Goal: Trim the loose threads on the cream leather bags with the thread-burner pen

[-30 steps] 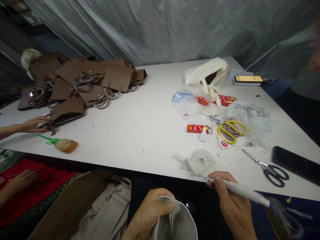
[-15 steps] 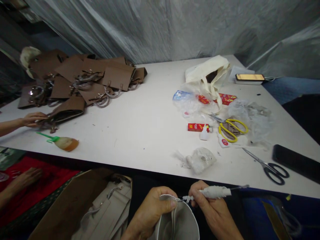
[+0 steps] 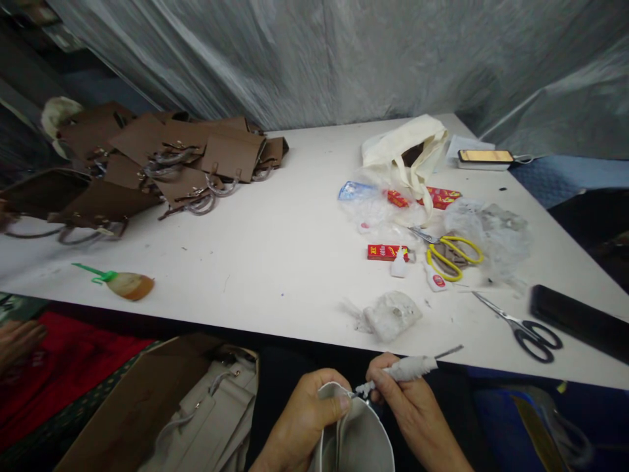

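Observation:
My left hand (image 3: 314, 413) is closed on the rim of a light grey bag (image 3: 366, 436), thumb pressed on the inside near a divider. The bag's mouth faces up toward me; its lower part is out of frame. In my right hand (image 3: 400, 400) is a thin metal tool with a white-wrapped handle (image 3: 413, 368), its rear rod sticking out to the right. The tool's front end meets the bag's rim beside my left thumb; the exact contact is too small to make out.
Brown handbags (image 3: 230, 154) lie piled at the table's far left, near a green-tipped oil bottle (image 3: 132, 286). Yellow-handled scissors (image 3: 455, 252), black-handled scissors (image 3: 528, 334) and a dark phone (image 3: 580, 321) lie right. A carton (image 3: 122, 406) holds light bags. A co-worker's hand (image 3: 19, 341) shows left.
My right hand has tilted the tool slightly and shifted a little left; my left hand keeps its grip. At the left, the co-worker has moved a brown bag further left and turned it.

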`<state>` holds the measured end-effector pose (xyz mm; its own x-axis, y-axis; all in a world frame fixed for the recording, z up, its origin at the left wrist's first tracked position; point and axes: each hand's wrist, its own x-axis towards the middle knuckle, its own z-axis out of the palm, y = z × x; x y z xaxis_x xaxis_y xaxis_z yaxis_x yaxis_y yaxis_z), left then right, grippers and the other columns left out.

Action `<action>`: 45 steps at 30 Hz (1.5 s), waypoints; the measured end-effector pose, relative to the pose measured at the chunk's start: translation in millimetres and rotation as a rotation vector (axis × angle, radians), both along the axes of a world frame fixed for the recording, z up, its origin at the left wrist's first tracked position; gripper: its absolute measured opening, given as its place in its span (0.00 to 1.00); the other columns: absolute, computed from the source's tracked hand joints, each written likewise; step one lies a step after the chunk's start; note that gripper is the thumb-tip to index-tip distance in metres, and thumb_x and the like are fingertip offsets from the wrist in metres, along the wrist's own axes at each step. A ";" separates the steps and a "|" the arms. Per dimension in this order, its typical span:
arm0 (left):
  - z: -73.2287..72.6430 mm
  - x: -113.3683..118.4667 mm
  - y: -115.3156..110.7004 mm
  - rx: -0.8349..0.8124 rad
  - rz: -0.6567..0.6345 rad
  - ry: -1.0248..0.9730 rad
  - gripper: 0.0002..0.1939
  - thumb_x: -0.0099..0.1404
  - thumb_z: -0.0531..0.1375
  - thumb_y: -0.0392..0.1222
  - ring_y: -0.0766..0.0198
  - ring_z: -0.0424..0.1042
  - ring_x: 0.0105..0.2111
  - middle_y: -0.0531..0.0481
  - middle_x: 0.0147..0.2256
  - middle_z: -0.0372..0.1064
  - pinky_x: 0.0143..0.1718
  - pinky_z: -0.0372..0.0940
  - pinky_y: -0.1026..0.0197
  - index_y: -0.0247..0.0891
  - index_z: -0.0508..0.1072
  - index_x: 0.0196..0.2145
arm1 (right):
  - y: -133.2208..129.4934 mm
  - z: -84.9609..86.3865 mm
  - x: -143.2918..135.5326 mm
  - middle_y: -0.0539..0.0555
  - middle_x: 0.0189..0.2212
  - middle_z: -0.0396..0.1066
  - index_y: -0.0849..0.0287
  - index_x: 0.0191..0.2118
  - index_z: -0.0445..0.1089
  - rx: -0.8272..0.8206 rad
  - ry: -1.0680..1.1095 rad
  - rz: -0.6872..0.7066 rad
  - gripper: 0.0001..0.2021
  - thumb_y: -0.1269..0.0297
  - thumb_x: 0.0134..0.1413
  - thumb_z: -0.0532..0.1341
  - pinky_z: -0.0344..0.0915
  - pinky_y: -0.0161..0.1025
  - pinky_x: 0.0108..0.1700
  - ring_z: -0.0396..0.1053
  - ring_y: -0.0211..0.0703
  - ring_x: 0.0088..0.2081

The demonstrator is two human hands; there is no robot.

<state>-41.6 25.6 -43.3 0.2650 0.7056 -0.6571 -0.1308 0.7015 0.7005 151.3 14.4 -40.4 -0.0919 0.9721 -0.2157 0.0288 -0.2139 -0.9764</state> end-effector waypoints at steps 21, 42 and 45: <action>10.6 -4.4 -36.4 0.034 0.116 -0.190 0.16 0.49 0.74 0.43 0.67 0.65 0.21 0.51 0.22 0.70 0.25 0.57 0.64 0.35 0.73 0.29 | -57.6 10.0 14.8 0.48 0.29 0.78 0.45 0.57 0.71 0.547 -0.043 -0.199 0.14 0.52 0.76 0.53 0.70 0.31 0.27 0.72 0.38 0.24; 56.8 3.5 -78.3 0.332 0.150 0.174 0.10 0.46 0.68 0.40 0.66 0.63 0.26 0.52 0.24 0.68 0.28 0.56 0.63 0.33 0.76 0.28 | -79.2 52.3 -27.7 0.42 0.30 0.64 0.51 0.41 0.60 0.182 -0.341 0.230 0.16 0.62 0.54 0.69 0.59 0.35 0.32 0.63 0.40 0.30; 57.4 1.7 -81.7 0.356 0.124 0.201 0.09 0.47 0.67 0.40 0.66 0.61 0.26 0.52 0.23 0.68 0.27 0.55 0.64 0.33 0.76 0.27 | -78.4 50.9 -31.2 0.41 0.28 0.62 0.52 0.39 0.59 0.196 -0.276 0.234 0.16 0.67 0.52 0.68 0.58 0.34 0.31 0.61 0.38 0.29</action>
<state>-39.8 -56.1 14.1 0.0552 0.9164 -0.3965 -0.0346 0.3986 0.9165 120.1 -64.0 10.6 -0.2802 0.9569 -0.0760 0.3217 0.0190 -0.9467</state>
